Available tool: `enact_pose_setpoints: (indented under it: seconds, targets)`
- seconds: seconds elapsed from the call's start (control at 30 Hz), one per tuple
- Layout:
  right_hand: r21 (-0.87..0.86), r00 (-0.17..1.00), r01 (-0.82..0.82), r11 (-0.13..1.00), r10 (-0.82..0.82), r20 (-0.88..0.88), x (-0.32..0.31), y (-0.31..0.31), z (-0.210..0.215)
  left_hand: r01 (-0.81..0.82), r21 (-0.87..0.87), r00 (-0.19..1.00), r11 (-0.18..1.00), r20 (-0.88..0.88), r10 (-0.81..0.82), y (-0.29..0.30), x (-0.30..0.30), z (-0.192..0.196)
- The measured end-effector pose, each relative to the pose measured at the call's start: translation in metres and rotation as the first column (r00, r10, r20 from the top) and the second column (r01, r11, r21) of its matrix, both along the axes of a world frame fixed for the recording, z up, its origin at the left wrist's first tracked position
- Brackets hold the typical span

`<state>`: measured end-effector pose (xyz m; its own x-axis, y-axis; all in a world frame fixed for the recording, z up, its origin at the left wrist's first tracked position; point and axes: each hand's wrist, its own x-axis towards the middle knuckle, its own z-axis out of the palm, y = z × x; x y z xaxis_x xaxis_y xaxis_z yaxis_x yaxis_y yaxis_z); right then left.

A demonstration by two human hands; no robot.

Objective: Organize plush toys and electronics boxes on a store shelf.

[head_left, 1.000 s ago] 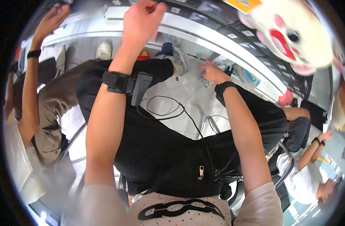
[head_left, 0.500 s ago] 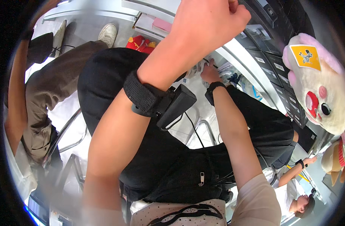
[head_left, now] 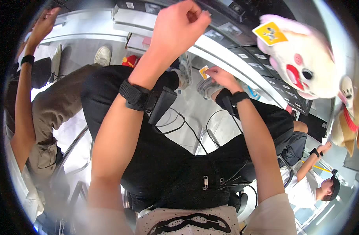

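My left hand [head_left: 175, 29] is raised at the top middle with its fingers curled closed. Whatever those fingers may hold is hidden. Lower and to the right, my right hand [head_left: 224, 77] pinches a small yellow-and-white card [head_left: 203, 72] between thumb and fingertips, above the floor near my shoes. Black straps circle both wrists, and a black device [head_left: 163, 105] sits on the left one. At the upper right is a white-and-pink plush toy [head_left: 304, 55], with a yellow square card [head_left: 270, 34] against it.
Dark boxes [head_left: 261, 56] line a white ledge [head_left: 214, 49] ahead. A brown plush toy [head_left: 344, 125] hangs at the far right. Black cables [head_left: 187, 125] run between my legs. One person's arm [head_left: 23, 102] is at the left; another person [head_left: 304, 184] sits at the lower right.
The small card now shows in my right hand, which has turned and come up from beside the ledge. My left hand and the plush toy appear farther left as the view shifts.
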<state>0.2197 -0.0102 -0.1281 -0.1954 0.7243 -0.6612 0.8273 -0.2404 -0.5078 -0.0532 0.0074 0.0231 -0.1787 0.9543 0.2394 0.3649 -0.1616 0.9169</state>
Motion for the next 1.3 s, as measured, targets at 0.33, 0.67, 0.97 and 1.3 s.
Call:
enact_pose_setpoints:
  seconds: [0.33, 0.67, 0.97, 1.3]
  targets:
    - [-0.121, 0.859, -0.291, 0.949, 0.203, -0.47, -0.019, -0.084, 0.221, 0.043, 0.0, 0.992, 0.999, 0.121, -0.043, -0.032, 0.034, 0.039]
    - [-0.02, 0.36, 0.573, 0.819, -0.274, -0.892, -0.005, -0.07, 0.242, 0.018, 0.094, 0.942, 0.995, 0.333, -0.049, -0.026, 0.082, 0.073]
    - [-0.042, 0.198, 0.598, 0.8, -0.198, -0.96, -0.044, -0.054, 0.253, 0.116, 0.151, 0.918, 0.982, 0.361, -0.164, -0.02, 0.083, 0.079]
    - [-0.15, 0.103, 0.685, 0.713, -0.298, -0.949, -0.066, -0.042, 0.242, 0.273, 0.107, 0.816, 0.956, 0.501, -0.289, -0.008, 0.084, 0.082]
